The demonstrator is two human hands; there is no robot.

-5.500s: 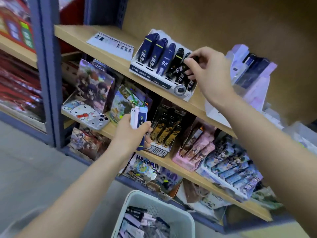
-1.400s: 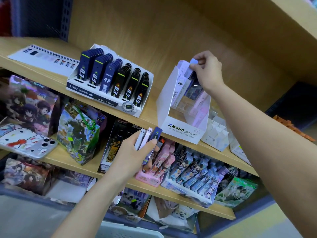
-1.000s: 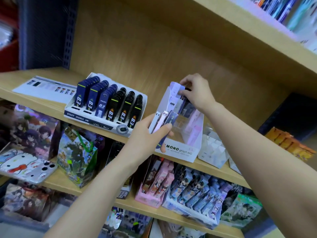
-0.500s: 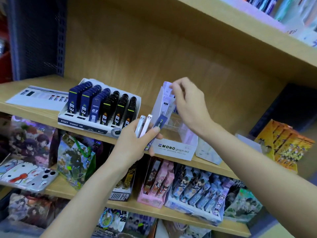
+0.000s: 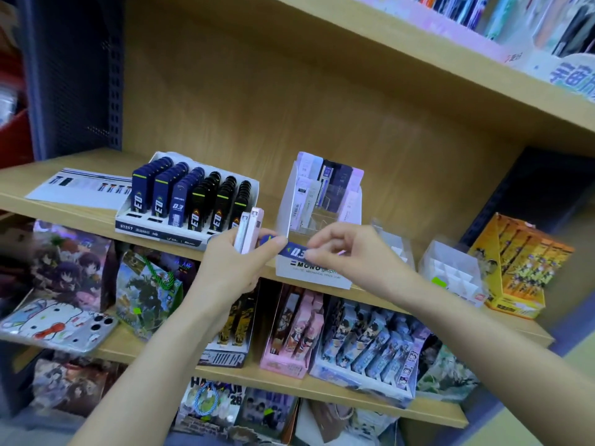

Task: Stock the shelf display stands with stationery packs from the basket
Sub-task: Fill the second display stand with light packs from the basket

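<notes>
I judge this a handover: just before the white cardboard display stand, my right hand pinches the slim dark-blue lead pack. The left hand grips two pale pink packs. The next move needs a free slot in the stand.

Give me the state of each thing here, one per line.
Left hand, grips two pale slim packs upright.
Right hand, pinches the dark blue 0.3 pack, held level between both hands.
White cardboard MONO display stand, partly filled, front slots empty.
White tray of blue and black packs, all six rows full.
</notes>
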